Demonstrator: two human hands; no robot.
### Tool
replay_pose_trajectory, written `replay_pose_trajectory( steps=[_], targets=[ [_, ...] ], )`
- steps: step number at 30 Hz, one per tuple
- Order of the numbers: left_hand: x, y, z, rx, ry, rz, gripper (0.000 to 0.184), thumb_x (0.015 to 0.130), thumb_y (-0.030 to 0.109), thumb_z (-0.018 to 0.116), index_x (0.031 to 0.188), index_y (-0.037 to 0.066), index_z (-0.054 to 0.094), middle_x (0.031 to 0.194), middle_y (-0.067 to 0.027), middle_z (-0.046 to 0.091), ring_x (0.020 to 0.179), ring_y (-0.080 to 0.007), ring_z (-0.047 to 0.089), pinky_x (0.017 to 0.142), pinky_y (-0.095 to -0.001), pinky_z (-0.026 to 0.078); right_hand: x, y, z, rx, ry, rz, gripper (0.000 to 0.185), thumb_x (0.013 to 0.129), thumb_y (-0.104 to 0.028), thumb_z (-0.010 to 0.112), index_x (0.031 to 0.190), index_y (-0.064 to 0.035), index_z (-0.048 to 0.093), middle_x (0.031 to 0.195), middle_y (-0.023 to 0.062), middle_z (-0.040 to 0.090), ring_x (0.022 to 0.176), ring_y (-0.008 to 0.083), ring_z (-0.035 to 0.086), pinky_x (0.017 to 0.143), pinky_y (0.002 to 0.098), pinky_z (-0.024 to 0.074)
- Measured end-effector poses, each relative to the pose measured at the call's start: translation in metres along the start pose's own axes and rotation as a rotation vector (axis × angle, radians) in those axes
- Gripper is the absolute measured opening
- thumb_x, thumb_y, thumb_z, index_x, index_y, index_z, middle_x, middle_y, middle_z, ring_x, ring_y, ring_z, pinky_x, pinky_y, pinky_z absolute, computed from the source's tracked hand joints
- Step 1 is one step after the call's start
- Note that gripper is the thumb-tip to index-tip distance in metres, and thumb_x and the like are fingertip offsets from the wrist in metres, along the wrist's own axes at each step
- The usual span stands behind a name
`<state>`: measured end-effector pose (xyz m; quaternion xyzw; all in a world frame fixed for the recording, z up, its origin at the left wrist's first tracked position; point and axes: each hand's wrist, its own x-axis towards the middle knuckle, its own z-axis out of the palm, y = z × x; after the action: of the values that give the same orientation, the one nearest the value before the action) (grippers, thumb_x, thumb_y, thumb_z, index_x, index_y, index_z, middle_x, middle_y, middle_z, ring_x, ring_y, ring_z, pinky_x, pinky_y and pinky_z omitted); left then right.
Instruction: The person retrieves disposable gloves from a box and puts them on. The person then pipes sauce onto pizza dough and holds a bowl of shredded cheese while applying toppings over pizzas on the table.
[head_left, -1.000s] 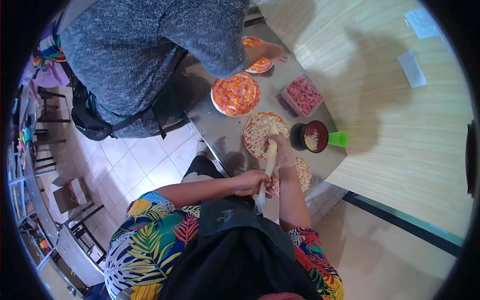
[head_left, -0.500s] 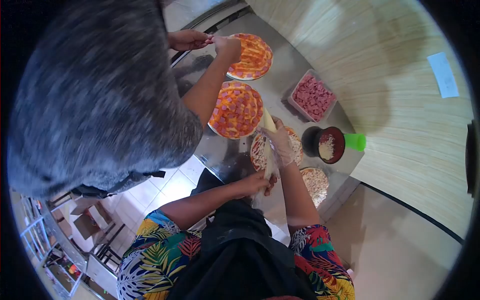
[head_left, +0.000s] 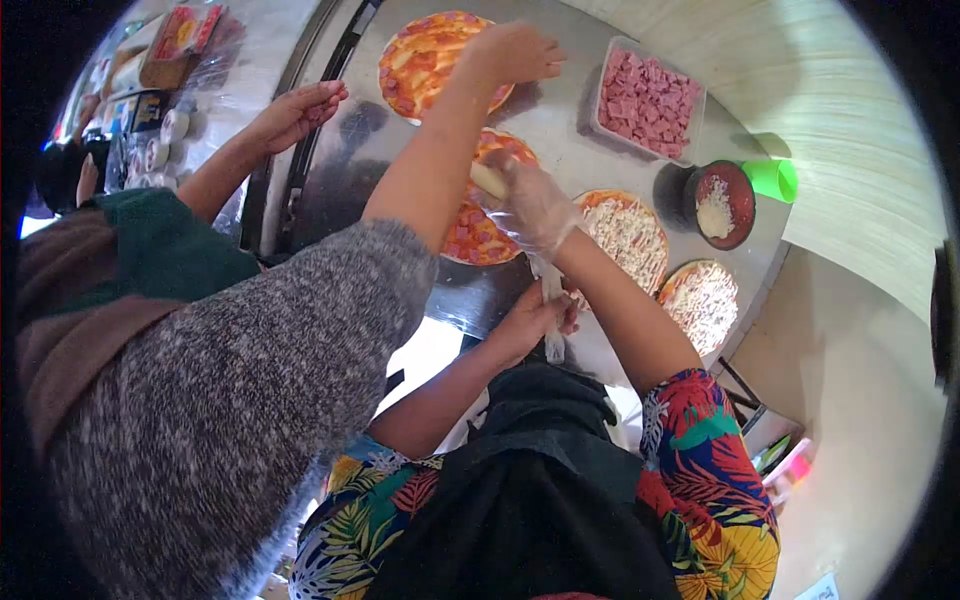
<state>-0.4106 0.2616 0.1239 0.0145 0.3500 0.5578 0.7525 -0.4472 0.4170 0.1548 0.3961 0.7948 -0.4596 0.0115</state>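
My right hand (head_left: 535, 205), in a clear plastic glove, is closed around a piping bag (head_left: 490, 181) of pale cream filling. It hangs over the middle pizza (head_left: 478, 238), which bears orange-red sauce and diced ham. Lower down, my left hand (head_left: 535, 320) grips the loose plastic tail of the bag. Just right of my hands lies a pizza (head_left: 625, 235) covered with white topping, and a similar pizza (head_left: 702, 305) sits nearer the table's right end. A co-worker's hand (head_left: 515, 52) reaches over the far pizza (head_left: 425, 60), topped with sauce and some ham.
A plastic tub of diced ham (head_left: 650, 100) stands by the wall. Near it are a dark bowl (head_left: 745, 210) with grated white topping and a green cup (head_left: 770, 180). The co-worker's grey sleeve (head_left: 250, 390) fills the left side; their other hand (head_left: 300, 110) hovers at the metal table's edge.
My right hand and the piping bag have moved from the white-topped pizza to the middle pizza. The co-worker's hands have parted, one now reaching across the far pizza. My view has shifted.
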Motion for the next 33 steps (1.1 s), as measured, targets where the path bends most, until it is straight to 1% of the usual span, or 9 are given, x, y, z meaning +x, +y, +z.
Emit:
replay_pose_trajectory(
  steps=[5, 8, 12, 14, 18, 20, 24, 26, 33],
  targets=[
    [-0.007, 0.013, -0.015, -0.073, 0.063, -0.136, 0.009, 0.094, 0.015, 0.046, 0.102, 0.011, 0.045, 0.069, 0.0009, 0.044, 0.06, -0.0102, 0.046, 0.075, -0.0368, 0.052, 0.018, 0.01, 0.023, -0.231, -0.204, -0.252, 0.032, 0.083, -0.024, 0.059, 0.112, -0.0116, 0.057, 0.087, 0.0196, 0.065, 0.082, 0.0357, 0.064, 0.074, 0.0423, 0.0501],
    [-0.013, 0.024, -0.015, -0.075, 0.084, -0.177, 0.009, 0.093, 0.018, 0.045, 0.099, 0.011, 0.045, 0.065, 0.0019, 0.04, 0.054, -0.0092, 0.04, 0.068, -0.036, 0.051, 0.02, 0.012, 0.032, -0.263, -0.243, -0.28, 0.031, 0.08, -0.023, 0.06, 0.11, -0.0121, 0.06, 0.088, 0.0193, 0.065, 0.082, 0.036, 0.063, 0.074, 0.0426, 0.0499],
    [-0.015, 0.026, -0.018, -0.131, 0.092, -0.128, 0.011, 0.087, 0.018, 0.047, 0.095, 0.01, 0.046, 0.066, 0.0016, 0.039, 0.055, -0.0101, 0.039, 0.062, -0.0345, 0.046, 0.021, -0.004, 0.025, -0.32, -0.336, -0.114, 0.031, 0.077, -0.019, 0.06, 0.108, -0.0121, 0.061, 0.088, 0.0196, 0.064, 0.083, 0.0351, 0.063, 0.075, 0.0422, 0.0497],
    [-0.014, 0.018, -0.018, -0.137, 0.139, -0.102, 0.013, 0.084, 0.017, 0.048, 0.093, 0.008, 0.048, 0.069, -0.0009, 0.042, 0.06, -0.0123, 0.043, 0.064, -0.0347, 0.045, 0.02, -0.001, 0.03, -0.095, -0.176, -0.114, 0.029, 0.076, -0.015, 0.059, 0.105, -0.0118, 0.063, 0.086, 0.0194, 0.064, 0.082, 0.0339, 0.064, 0.074, 0.0415, 0.0497],
    [-0.013, 0.011, -0.018, -0.129, 0.133, -0.043, 0.013, 0.084, 0.014, 0.047, 0.092, 0.005, 0.051, 0.074, -0.0051, 0.046, 0.064, -0.0154, 0.046, 0.066, -0.0346, 0.045, 0.029, 0.02, 0.05, -0.074, -0.121, -0.291, 0.031, 0.074, -0.011, 0.057, 0.105, -0.0111, 0.063, 0.084, 0.0192, 0.064, 0.08, 0.0336, 0.064, 0.073, 0.0421, 0.0495],
    [-0.013, 0.011, -0.019, -0.169, 0.15, -0.055, 0.013, 0.083, 0.013, 0.046, 0.092, 0.004, 0.051, 0.075, -0.0062, 0.048, 0.064, -0.0163, 0.047, 0.066, -0.0349, 0.046, 0.026, 0.008, 0.038, -0.051, -0.214, -0.152, 0.02, 0.079, -0.015, 0.055, 0.097, -0.0081, 0.063, 0.088, 0.0209, 0.065, 0.086, 0.0361, 0.064, 0.074, 0.0441, 0.0501],
    [-0.013, 0.014, -0.022, -0.296, 0.07, -0.114, 0.014, 0.083, 0.011, 0.044, 0.094, 0.006, 0.049, 0.074, -0.0056, 0.046, 0.058, -0.0132, 0.042, 0.055, -0.03, 0.041, 0.021, -0.004, 0.031, -0.084, -0.23, -0.138, 0.021, 0.079, -0.018, 0.056, 0.096, -0.0079, 0.063, 0.088, 0.0196, 0.065, 0.086, 0.0354, 0.064, 0.073, 0.0442, 0.0502],
    [-0.014, 0.018, -0.021, -0.363, 0.075, -0.155, 0.014, 0.083, 0.011, 0.044, 0.095, 0.007, 0.048, 0.073, -0.0053, 0.045, 0.056, -0.0117, 0.04, 0.05, -0.0273, 0.039, 0.021, -0.006, 0.028, -0.204, -0.3, -0.135, 0.026, 0.082, -0.029, 0.059, 0.098, -0.0087, 0.062, 0.085, 0.0179, 0.064, 0.079, 0.0344, 0.063, 0.071, 0.0431, 0.0496],
    [-0.012, 0.03, -0.024, -0.335, 0.102, -0.164, 0.013, 0.085, 0.014, 0.043, 0.097, 0.011, 0.047, 0.07, -0.0025, 0.042, 0.05, -0.0066, 0.031, 0.043, -0.0197, 0.026, 0.032, 0.0, 0.042, -0.393, -0.306, -0.324, 0.028, 0.085, -0.034, 0.056, 0.096, -0.0086, 0.061, 0.084, 0.0175, 0.064, 0.077, 0.0344, 0.064, 0.069, 0.0448, 0.0491]
  ],
)
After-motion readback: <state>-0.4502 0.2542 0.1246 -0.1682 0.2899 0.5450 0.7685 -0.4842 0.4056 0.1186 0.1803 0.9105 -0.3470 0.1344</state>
